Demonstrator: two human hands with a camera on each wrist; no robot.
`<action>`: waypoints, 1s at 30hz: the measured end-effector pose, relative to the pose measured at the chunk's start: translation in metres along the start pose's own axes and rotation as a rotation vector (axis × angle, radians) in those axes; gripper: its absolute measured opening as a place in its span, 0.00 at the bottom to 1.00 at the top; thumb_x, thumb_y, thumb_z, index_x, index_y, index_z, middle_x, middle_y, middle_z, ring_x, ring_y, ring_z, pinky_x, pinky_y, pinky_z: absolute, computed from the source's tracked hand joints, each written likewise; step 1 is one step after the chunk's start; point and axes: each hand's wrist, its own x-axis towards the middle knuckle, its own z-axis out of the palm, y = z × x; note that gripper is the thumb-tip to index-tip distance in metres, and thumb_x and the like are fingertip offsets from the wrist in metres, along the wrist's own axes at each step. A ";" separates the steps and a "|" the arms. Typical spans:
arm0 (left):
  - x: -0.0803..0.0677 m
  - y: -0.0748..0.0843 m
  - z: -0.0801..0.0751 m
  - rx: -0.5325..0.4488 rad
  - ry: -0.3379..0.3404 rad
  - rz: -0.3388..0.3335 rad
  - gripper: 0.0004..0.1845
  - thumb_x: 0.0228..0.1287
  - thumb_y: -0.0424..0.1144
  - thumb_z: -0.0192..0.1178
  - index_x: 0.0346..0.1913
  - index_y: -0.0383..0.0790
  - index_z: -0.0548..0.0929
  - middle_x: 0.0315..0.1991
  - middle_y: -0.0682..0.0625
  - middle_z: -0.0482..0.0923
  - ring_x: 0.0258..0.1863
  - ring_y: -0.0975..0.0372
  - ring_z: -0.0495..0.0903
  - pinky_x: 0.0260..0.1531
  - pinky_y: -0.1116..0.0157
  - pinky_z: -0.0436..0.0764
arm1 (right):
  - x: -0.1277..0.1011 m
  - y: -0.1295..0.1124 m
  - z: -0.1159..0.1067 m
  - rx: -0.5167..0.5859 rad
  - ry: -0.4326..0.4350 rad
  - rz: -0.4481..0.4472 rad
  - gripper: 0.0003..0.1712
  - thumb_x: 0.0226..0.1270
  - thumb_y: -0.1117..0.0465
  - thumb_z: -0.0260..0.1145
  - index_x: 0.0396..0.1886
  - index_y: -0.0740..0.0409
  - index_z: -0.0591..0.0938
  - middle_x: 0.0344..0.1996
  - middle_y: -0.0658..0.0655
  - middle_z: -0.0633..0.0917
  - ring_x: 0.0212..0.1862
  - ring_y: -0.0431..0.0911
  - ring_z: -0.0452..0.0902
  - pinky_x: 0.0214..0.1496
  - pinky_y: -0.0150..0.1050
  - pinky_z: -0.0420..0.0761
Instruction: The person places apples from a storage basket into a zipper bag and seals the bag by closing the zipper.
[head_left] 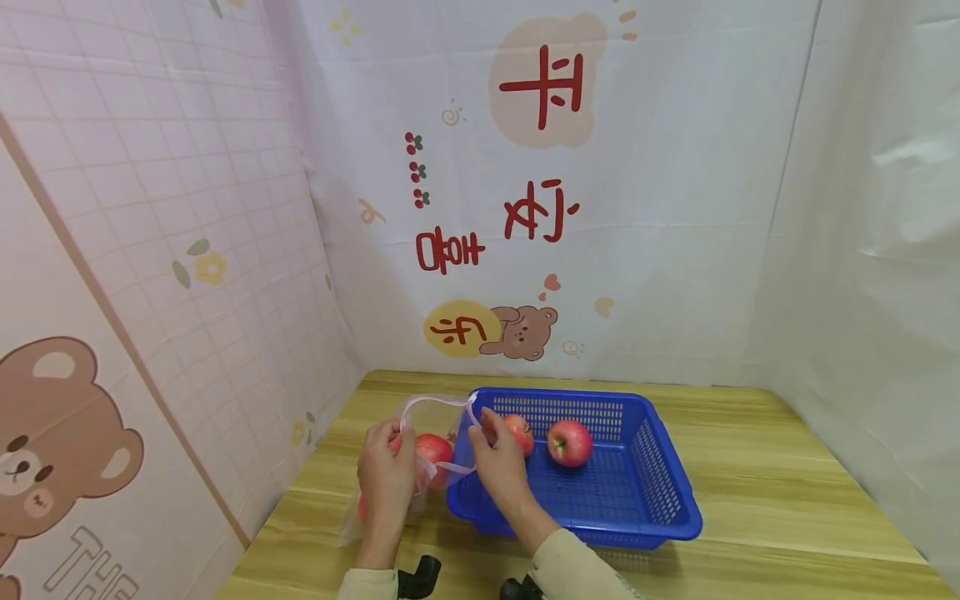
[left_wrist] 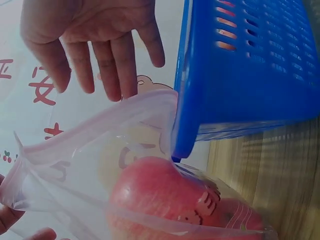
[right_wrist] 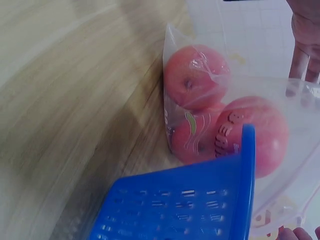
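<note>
Clear plastic forms the zip bag (head_left: pixel 420 454), which is laid on the wooden table (head_left: pixel 787 500) just left of the blue basket (head_left: pixel 637 492), touching the basket's left wall. Its long axis is run from near-left to far-right, with the open mouth pointed up and towards the far side and the closed bottom rested near the person. Three red apples are seen inside the bag (right_wrist: pixel 200 75) in the right wrist view. The left rim of the mouth is pinched by the left hand (head_left: pixel 386 475), fingers curled around the film. The right rim is held by the right hand (head_left: pixel 498 462) at the basket's near-left corner, its fingertips closed on the zip strip. Two further apples are lain in the basket, one (head_left: pixel 570 442) near the middle and one (head_left: pixel 519 433) partly hidden behind the right hand.
</note>
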 end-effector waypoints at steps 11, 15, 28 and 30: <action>0.005 0.001 0.000 -0.034 -0.015 -0.020 0.06 0.66 0.33 0.60 0.36 0.31 0.84 0.39 0.39 0.81 0.40 0.45 0.82 0.45 0.45 0.77 | 0.007 0.004 -0.011 0.004 0.089 -0.018 0.23 0.71 0.65 0.62 0.63 0.70 0.74 0.56 0.71 0.79 0.58 0.64 0.77 0.61 0.56 0.74; 0.009 0.003 -0.001 -0.046 0.001 -0.005 0.06 0.66 0.32 0.60 0.36 0.31 0.83 0.38 0.39 0.81 0.40 0.45 0.82 0.46 0.45 0.77 | 0.012 0.004 -0.017 0.008 0.103 0.026 0.24 0.72 0.64 0.61 0.64 0.69 0.74 0.58 0.70 0.78 0.60 0.63 0.76 0.61 0.56 0.74; 0.018 0.012 0.000 -0.079 0.048 0.066 0.06 0.65 0.33 0.62 0.32 0.32 0.83 0.36 0.39 0.81 0.39 0.46 0.83 0.43 0.47 0.78 | 0.026 0.005 -0.047 0.013 0.134 0.094 0.26 0.74 0.62 0.59 0.68 0.68 0.70 0.63 0.69 0.75 0.65 0.62 0.71 0.67 0.55 0.69; 0.017 0.012 0.000 -0.078 0.046 0.073 0.06 0.65 0.33 0.63 0.32 0.33 0.83 0.36 0.40 0.82 0.39 0.46 0.83 0.43 0.46 0.79 | 0.029 0.004 -0.051 0.002 0.144 0.103 0.26 0.75 0.62 0.58 0.68 0.68 0.70 0.63 0.69 0.75 0.65 0.62 0.71 0.66 0.55 0.70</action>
